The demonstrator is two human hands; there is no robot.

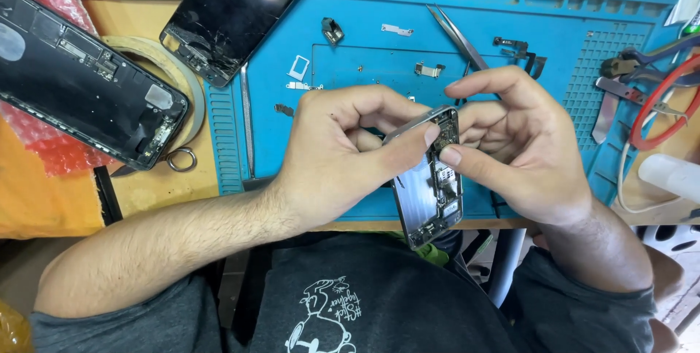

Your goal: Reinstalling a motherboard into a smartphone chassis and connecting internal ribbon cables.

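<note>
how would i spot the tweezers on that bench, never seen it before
Start at the blue mat covering the bench. Just above the right hand, the tweezers lie slanted, tips toward the far edge. They are long, thin and silver; the parts nearby are tiny.

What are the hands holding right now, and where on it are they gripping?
An opened phone frame, held at its top end: left hand pinches the edge, right hand fingers press the corner.

A phone repair workshop: a blue silicone work mat (554, 47) strewn with tiny metal parts, steel tweezers (458, 36), and a cracked black phone screen (233, 14) on the tabletop (131, 25).
</note>
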